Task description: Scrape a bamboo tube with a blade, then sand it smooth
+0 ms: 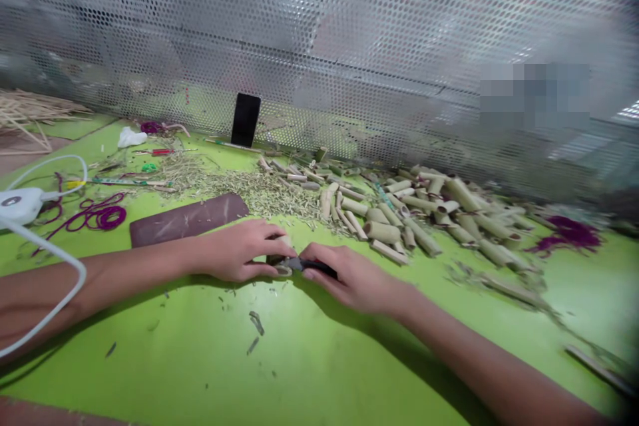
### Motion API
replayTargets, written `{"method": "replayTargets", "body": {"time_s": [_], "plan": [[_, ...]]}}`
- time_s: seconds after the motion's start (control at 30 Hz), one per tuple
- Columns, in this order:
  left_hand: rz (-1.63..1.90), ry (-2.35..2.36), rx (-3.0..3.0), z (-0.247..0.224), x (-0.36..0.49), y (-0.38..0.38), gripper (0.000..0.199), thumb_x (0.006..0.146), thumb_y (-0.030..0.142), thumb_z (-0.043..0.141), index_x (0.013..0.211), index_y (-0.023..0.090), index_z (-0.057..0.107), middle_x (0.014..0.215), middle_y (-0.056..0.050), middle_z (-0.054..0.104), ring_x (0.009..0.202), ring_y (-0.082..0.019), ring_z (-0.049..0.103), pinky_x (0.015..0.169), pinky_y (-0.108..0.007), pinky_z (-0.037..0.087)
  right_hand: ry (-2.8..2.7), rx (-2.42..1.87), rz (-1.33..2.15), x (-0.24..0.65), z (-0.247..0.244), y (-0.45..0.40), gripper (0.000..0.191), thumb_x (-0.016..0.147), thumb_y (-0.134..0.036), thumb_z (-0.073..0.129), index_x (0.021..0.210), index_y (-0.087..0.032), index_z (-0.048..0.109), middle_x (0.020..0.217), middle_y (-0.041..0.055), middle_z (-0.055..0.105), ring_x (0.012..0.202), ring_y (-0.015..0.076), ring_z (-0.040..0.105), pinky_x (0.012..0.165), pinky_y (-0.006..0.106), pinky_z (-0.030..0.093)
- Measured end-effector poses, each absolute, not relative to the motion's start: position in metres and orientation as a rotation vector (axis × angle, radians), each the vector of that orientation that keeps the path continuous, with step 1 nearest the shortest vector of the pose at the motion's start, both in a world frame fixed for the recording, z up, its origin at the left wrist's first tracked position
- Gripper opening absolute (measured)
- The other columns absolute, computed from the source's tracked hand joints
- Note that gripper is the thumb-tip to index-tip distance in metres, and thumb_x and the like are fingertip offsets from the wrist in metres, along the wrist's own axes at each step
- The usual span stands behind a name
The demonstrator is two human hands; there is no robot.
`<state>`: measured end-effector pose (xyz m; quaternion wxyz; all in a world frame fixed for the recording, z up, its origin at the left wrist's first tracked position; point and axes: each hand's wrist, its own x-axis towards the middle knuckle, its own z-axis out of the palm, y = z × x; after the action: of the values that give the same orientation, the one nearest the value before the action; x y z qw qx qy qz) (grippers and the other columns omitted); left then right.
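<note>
A short bamboo tube [280, 258] sits gripped between both hands, a black-handled knife [315, 267] at its end.

The left hand's [234, 250] fingers curl together, clamped around the tube; the right hand's [351, 277] fingers close on the knife handle. A few slivers [256, 323] dot the green tabletop [200, 363] nearby. Just beyond lie a brown abrasive pad [188, 219] and a large heap of cut bamboo sections [389, 219], so much appears already cut. Past them, a drift of fine bamboo chips [254, 193] spreads toward a black phone [245, 120]. A bundle of thin cane [30, 110], apparently uncut, lies far left against the perforated metal screen [319, 33].
</note>
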<state>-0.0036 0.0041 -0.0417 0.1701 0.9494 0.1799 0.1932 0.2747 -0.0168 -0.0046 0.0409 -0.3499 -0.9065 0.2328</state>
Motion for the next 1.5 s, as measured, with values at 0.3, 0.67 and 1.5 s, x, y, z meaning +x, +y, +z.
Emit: {"method": "replayTargets", "body": {"time_s": [0.3, 0.67, 1.5], "plan": [[0.597, 0.527, 2.630, -0.044, -0.003, 0.006, 0.039, 0.104, 0.044, 0.066, 0.137, 0.024, 0.067, 0.133, -0.015, 0.067, 0.119, -0.033, 0.065, 0.106, -0.047, 0.050, -2.764, -1.167, 0.677, 0.271, -0.006, -0.021, 0.026, 0.107, -0.037, 0.046, 0.108, -0.020, 0.065, 0.090, 0.0077, 0.074, 0.074, 0.0206, 0.065, 0.067, 0.032, 0.045], [0.623, 0.595, 2.511, -0.042, -0.005, 0.007, 0.035, 0.100, 0.045, 0.073, 0.128, 0.025, 0.072, 0.127, -0.012, 0.070, 0.112, -0.030, 0.067, 0.099, -0.043, 0.051, -2.726, -1.267, 0.641, 0.265, -0.012, -0.025, 0.019, 0.108, -0.034, 0.048, 0.110, -0.021, 0.062, 0.095, 0.0083, 0.076, 0.077, 0.0222, 0.068, 0.067, 0.031, 0.044], [0.542, 0.680, 2.445, -0.037, -0.006, 0.006, 0.068, 0.093, 0.038, 0.080, 0.153, 0.021, 0.052, 0.143, -0.015, 0.068, 0.129, -0.034, 0.064, 0.112, -0.050, 0.048, -2.725, -1.361, 0.440, 0.265, -0.008, -0.019, 0.025, 0.109, -0.034, 0.043, 0.114, -0.021, 0.063, 0.091, 0.0084, 0.075, 0.073, 0.0227, 0.066, 0.063, 0.032, 0.042]]}}
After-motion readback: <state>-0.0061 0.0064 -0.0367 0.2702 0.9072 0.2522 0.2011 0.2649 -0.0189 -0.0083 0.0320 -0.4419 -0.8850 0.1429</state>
